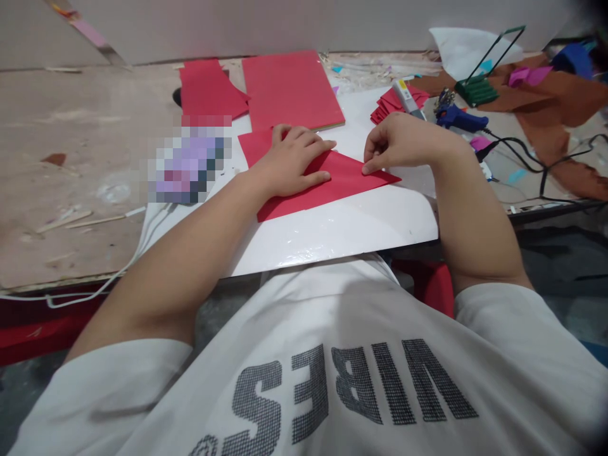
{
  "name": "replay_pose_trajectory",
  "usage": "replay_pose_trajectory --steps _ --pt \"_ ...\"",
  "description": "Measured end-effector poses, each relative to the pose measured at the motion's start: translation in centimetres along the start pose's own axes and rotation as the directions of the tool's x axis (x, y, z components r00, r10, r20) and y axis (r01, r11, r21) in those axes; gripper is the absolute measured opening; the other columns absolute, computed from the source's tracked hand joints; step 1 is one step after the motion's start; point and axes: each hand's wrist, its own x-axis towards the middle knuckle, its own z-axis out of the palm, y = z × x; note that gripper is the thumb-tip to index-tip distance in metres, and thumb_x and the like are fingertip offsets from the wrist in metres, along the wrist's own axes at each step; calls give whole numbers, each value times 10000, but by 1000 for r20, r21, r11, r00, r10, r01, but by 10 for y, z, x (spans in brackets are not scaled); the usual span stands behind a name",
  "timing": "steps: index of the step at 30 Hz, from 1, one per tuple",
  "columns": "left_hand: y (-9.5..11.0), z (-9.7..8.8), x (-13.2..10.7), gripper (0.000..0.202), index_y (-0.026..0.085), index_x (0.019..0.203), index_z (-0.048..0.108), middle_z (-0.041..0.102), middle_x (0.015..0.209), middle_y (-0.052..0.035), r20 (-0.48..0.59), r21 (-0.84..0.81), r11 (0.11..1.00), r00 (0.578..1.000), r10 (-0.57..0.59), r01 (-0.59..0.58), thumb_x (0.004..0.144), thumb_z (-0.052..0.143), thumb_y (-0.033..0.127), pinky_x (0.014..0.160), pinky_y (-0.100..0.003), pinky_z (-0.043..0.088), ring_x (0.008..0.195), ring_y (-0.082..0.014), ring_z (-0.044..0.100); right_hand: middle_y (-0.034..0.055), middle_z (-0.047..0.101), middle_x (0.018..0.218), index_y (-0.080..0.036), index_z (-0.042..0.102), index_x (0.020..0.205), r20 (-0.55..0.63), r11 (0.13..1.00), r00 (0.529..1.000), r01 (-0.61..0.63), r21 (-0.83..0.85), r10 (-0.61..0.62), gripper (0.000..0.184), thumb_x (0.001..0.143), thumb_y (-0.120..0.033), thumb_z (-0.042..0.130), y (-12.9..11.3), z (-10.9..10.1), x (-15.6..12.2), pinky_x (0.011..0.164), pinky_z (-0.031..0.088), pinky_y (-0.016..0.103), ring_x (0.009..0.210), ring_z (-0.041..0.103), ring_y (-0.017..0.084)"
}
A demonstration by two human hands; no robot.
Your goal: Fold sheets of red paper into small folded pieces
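A folded red paper sheet [285,206] lies on a white board [370,218], narrowing to a point at the right. My left hand [299,155] rests flat across its upper left part, fingers spread and pressing down. At the upper right edge of the paper is my right hand [396,142], its fingers curled and its thumb tip touching the fold near the pointed corner. Whether the curled fingers pinch a layer of paper is partly hidden by the hand.
Behind are a red stack [292,88] and a cut red piece [206,88]. Small red pieces [387,104], a box cutter [408,98], a blue glue gun [458,118] with its cord and brown scraps [551,120] lie right. A blurred-out object [190,168] with white cables sits left.
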Motion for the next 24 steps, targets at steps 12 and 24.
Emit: replay_pose_trajectory --steps 12,24 --pt "1 -3 3 817 399 1863 721 747 1839 -179 34 51 999 999 -15 14 1153 663 799 1532 -827 284 1772 -576 587 93 919 918 -245 890 856 31 998 999 -14 -53 16 517 1074 -708 963 -3 -3 -2 886 626 438 1037 873 285" --pt "0 -2 1 852 418 1877 708 745 1849 -157 29 59 998 999 -13 11 1165 578 867 1545 -812 267 1786 -552 575 46 794 791 -283 775 869 111 990 994 -3 142 -13 475 954 -596 1122 1 -4 -4 960 548 446 1081 751 312"
